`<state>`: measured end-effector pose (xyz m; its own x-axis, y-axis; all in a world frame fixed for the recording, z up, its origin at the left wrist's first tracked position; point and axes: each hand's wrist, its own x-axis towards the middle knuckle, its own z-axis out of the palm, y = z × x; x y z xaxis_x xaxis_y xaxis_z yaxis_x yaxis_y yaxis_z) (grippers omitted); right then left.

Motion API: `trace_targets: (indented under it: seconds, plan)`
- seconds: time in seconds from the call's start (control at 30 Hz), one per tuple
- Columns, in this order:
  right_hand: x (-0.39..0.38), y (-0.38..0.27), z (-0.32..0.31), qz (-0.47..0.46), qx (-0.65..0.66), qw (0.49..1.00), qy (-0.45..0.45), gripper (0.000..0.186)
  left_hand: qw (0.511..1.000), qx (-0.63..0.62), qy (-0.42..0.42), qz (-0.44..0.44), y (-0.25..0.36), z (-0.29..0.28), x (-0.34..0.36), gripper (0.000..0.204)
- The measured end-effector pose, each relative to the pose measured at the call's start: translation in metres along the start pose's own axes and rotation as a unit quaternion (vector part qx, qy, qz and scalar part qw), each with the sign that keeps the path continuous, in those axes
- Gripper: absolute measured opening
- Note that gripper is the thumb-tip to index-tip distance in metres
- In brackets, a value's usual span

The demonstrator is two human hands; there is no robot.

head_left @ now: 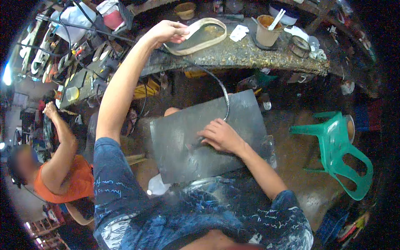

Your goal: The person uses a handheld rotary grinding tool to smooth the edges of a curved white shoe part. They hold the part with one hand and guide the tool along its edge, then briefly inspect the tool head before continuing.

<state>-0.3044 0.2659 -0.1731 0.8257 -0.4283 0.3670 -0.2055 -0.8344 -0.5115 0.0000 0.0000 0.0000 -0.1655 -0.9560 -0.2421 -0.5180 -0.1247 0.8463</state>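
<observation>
Beige flat strip, bent into a long loop (203,48), apparently pinched near one end by the left hand (170,32), over the dark, crusted workbench (254,57). Probably light, springy, bendable; best gripped across its flat faces. Right hand (221,135) loosely curled on the dark grey rectangular board (177,154), any hold underneath impossible to tell. Farther off, green plastic chair (336,131).

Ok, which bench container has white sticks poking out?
The beige tapered pot, right of the white scrap; the small brown bowl farther left shows none.
</observation>
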Motion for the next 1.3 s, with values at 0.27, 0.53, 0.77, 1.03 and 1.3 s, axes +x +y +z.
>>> trace_targets:
  seconds: [0.27, 0.53, 0.77, 1.03, 1.3]
  plan:
    - [-0.001, -0.004, 0.006, -0.003, -0.028, 0.999, 0.025, 0.033, 0.965, -0.263, -0.014, 0.000, -0.041, 0.062, -0.120, 0.043]
    - [0.002, -0.002, 0.002, -0.010, -0.005, 0.999, 0.049, 0.038, 0.969, -0.246, -0.015, 0.015, -0.063, 0.072, -0.132, 0.052]
    - [0.004, -0.005, -0.002, -0.002, 0.007, 0.999, 0.047, 0.038, 0.968, -0.249, 0.001, 0.030, -0.061, 0.080, -0.137, 0.045]
    - [0.001, -0.004, 0.001, -0.005, -0.002, 0.999, 0.043, 0.038, 0.992, -0.115, -0.015, 0.043, -0.069, 0.098, -0.144, 0.030]
    - [0.002, -0.006, -0.005, 0.009, 0.020, 0.997, 0.076, 0.034, 0.973, -0.217, -0.063, 0.053, -0.014, 0.040, -0.082, 0.041]
